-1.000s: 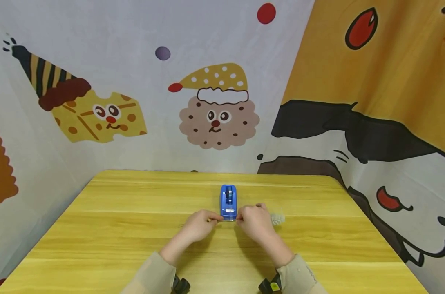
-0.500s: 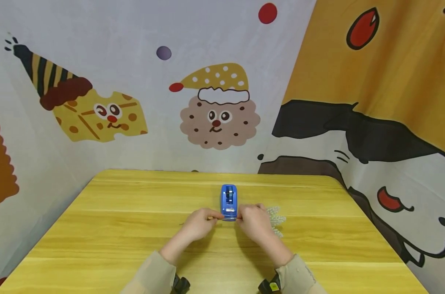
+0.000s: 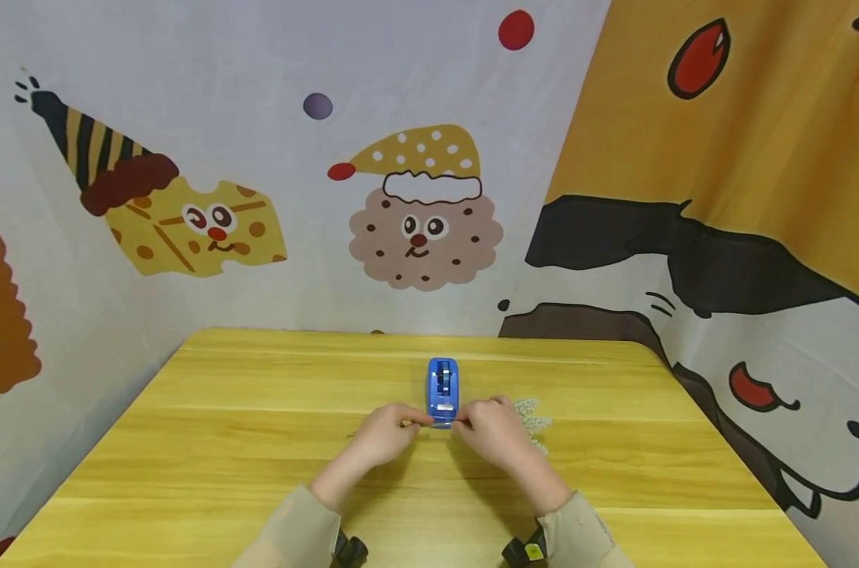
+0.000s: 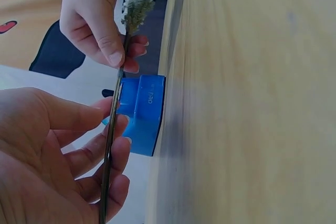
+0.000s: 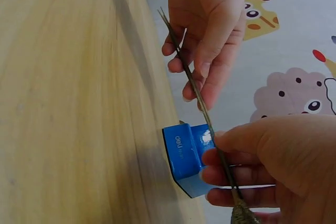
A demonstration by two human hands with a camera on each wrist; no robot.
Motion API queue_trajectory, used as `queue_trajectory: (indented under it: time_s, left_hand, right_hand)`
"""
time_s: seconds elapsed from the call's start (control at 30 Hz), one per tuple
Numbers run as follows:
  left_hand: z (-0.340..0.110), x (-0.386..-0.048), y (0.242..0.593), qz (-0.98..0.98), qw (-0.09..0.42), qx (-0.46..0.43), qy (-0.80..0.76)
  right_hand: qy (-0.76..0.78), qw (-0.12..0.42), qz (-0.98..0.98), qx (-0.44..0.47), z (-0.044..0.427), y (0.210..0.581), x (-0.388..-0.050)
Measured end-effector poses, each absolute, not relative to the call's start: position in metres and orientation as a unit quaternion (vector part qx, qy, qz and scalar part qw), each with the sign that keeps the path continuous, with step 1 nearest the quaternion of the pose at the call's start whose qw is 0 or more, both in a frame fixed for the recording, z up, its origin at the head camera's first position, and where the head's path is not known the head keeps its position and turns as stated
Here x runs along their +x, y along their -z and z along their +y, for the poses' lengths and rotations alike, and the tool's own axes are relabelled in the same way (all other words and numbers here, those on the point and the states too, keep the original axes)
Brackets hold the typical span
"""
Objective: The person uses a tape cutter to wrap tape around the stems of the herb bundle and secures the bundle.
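Both hands hold a bundle of thin dark stems (image 4: 109, 150) (image 5: 192, 83) level in front of a blue tape dispenser (image 3: 442, 388) (image 4: 144, 111) (image 5: 186, 156). My left hand (image 3: 385, 434) (image 4: 58, 150) has its thumb and fingers around the stems near their bare ends. Nearer the pale flower heads (image 3: 532, 418) (image 4: 140, 2), my right hand (image 3: 494, 430) (image 5: 257, 161) pinches the stems between thumb and fingers. Between the hands, in the head view, the stems cross the dispenser's near end; whether they touch it I cannot tell.
The wooden table (image 3: 259, 465) reaches back to a curtain (image 3: 429, 71) printed with cartoon figures. The dispenser stands near the middle of the table, just beyond the hands.
More of the flower heads shows beside my right hand than a second ago. The right fingertips have shifted slightly left along the stems; my left hand keeps its hold.
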State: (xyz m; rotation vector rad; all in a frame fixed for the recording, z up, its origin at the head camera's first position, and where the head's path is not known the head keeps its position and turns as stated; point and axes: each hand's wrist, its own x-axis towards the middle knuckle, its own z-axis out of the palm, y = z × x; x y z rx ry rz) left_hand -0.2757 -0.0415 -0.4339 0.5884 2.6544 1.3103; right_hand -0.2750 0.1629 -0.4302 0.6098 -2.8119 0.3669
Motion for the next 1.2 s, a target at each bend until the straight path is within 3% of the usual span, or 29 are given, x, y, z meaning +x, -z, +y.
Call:
queue_trajectory:
  time_s: [0.33, 1.2]
  left_hand:
    - [-0.043, -0.276, 0.433, 0.876, 0.059, 0.197, -0.436]
    - [-0.047, -0.276, 0.434, 0.867, 0.078, 0.194, -0.452]
  right_hand:
    - [-0.143, 0.146, -0.956, 0.213, 0.164, 0.432, -0.277]
    - [-0.212, 0.113, -0.936, 0.257, 0.171, 0.445, -0.285]
